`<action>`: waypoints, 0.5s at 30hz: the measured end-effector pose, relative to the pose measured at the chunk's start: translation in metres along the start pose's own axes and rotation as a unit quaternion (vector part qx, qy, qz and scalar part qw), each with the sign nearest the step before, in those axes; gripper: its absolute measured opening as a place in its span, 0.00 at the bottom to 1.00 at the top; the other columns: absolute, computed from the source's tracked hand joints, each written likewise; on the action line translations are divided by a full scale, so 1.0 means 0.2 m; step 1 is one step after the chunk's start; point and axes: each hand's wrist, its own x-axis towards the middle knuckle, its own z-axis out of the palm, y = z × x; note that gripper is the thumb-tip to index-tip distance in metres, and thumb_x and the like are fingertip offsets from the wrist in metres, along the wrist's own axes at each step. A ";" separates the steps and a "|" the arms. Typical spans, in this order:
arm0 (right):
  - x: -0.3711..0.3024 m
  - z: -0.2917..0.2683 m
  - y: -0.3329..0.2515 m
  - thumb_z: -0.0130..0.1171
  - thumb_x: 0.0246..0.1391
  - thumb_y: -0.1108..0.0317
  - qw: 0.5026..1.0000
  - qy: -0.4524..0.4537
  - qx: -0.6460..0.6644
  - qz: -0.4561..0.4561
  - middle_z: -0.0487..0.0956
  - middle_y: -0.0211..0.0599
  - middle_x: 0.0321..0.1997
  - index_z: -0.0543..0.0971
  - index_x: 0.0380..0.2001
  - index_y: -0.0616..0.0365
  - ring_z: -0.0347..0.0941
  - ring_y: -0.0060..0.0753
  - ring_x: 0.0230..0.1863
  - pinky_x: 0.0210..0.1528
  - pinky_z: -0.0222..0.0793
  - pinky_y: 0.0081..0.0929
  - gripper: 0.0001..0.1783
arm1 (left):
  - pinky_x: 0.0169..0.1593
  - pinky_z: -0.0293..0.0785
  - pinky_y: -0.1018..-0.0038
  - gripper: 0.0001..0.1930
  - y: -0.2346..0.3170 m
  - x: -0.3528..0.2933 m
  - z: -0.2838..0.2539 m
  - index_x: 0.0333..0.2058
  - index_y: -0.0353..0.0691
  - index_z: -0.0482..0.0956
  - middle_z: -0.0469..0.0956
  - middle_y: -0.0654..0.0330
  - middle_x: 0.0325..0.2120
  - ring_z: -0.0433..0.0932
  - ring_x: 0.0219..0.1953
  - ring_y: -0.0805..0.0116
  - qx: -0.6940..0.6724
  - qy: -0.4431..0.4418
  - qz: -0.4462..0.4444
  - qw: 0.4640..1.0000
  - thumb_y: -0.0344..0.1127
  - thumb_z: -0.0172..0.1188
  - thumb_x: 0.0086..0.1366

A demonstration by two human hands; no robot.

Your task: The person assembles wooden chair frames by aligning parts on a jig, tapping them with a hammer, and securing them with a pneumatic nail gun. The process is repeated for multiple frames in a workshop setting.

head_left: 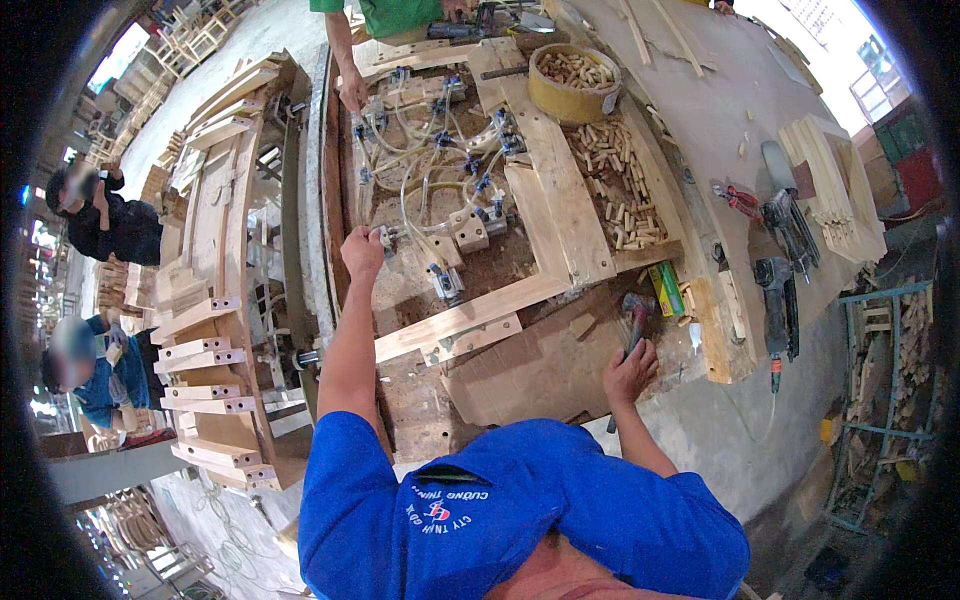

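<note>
**Hammer in right hand, left hand at the clamp jig**

Head view. Right hand (630,372) is wrapped around the dark handle of a grey-headed hammer (636,312), fingers curled tight about the lower shaft; the head rests low over a brown flat board (540,370) at the near bench edge. Left hand (362,250) is closed into a fist on a small metal fitting (388,236) at the left side of the pneumatic jig (440,190), a wooden frame strung with pale hoses and blue-capped clamps. What exactly the fist grips cannot be told.

Handling, as judgement: the hammer is rigid and head-heavy; a hold low on the handle gives swing, a hold nearer the head gives control. The pale L-shaped wooden frame piece (550,230) in the jig looks stiff, light, prone to denting at its corners.

Room: the jig is crowded with hoses. Loose short wooden dowels (620,190) lie just right of the frame piece, a yellow round tub of dowels (572,85) beyond them. Black power tools (785,250) sit further right near the bench edge. Another person's hand (352,95) touches the jig's far side. Stacked curved wooden parts (215,300) stand left.
</note>
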 end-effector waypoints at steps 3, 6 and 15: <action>0.00 0.00 -0.01 0.58 0.59 0.56 1.000 0.010 0.002 -0.001 0.66 0.51 0.70 0.68 0.65 0.62 0.59 0.61 0.69 0.67 0.56 0.61 0.34 | 0.46 0.78 0.54 0.16 0.02 -0.01 -0.01 0.37 0.37 0.85 0.84 0.44 0.31 0.84 0.39 0.44 -0.007 0.025 0.004 1.000 0.46 0.65 0.65; -0.01 0.01 0.00 0.58 0.59 0.56 1.000 0.020 0.009 0.002 0.66 0.51 0.70 0.69 0.64 0.62 0.59 0.61 0.69 0.68 0.55 0.62 0.34 | 0.46 0.78 0.55 0.17 0.04 -0.14 -0.03 0.37 0.38 0.84 0.85 0.45 0.31 0.85 0.40 0.45 -0.011 0.074 0.014 0.997 0.49 0.63 0.68; -0.02 -0.02 -0.01 0.57 0.60 0.55 1.000 0.013 0.012 0.011 0.65 0.50 0.70 0.70 0.64 0.62 0.60 0.61 0.68 0.68 0.54 0.64 0.33 | 0.41 0.75 0.48 0.21 0.04 -0.65 -0.18 0.28 0.39 0.84 0.82 0.44 0.28 0.81 0.35 0.40 0.060 -0.157 0.139 0.976 0.50 0.56 0.71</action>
